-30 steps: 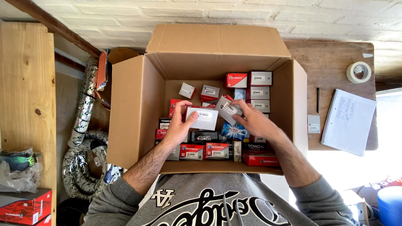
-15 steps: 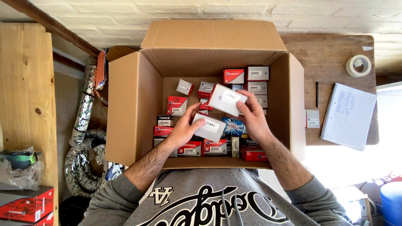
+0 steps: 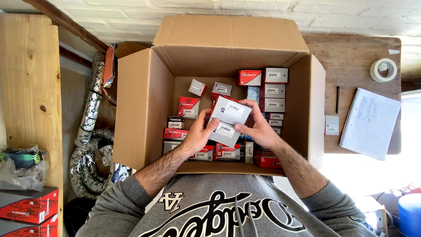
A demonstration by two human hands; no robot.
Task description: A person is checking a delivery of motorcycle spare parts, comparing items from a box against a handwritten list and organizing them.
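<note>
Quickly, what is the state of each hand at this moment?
Left hand: closed on the lower small white box.
Right hand: closed on the upper small white box, over the open cardboard box.

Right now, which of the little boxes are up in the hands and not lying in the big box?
The two small boxes, upper and lower, pressed together between the left hand and right hand. All the others lie in the cardboard box.

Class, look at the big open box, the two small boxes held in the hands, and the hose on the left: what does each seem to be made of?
Big open box: brown corrugated cardboard, matte, with creased flaps. Two small boxes: thin printed card, probably, smooth white faces with stuck-on labels. Hose: flexible ducting, likely aluminium foil, silvery, crinkled and ribbed.
</note>
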